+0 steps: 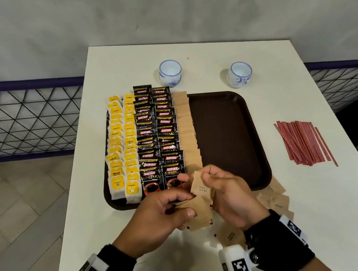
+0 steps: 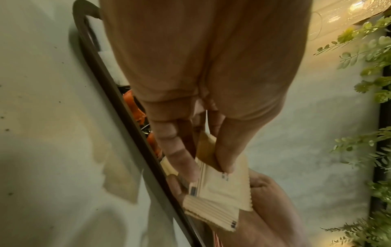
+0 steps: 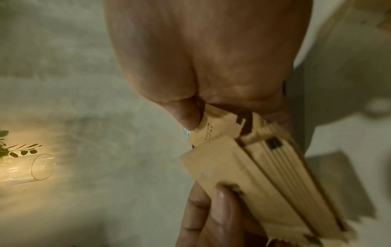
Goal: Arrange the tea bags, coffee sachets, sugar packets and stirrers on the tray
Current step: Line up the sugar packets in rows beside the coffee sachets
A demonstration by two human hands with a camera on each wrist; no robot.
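A stack of sugar packets (image 1: 197,211) is gripped between the left hand (image 1: 156,220) and right hand (image 1: 229,199), above the table (image 1: 323,206) at the near edge of the tray (image 1: 226,133).

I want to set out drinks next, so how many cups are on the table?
2. One cup stands past the tray's far edge near the coffee sachets; the other cup stands further right. None looks hidden.

Brown tray (image 1: 225,128), yellow tea bags (image 1: 120,144), red stirrers (image 1: 303,142), blue-patterned white cups (image 1: 169,73).
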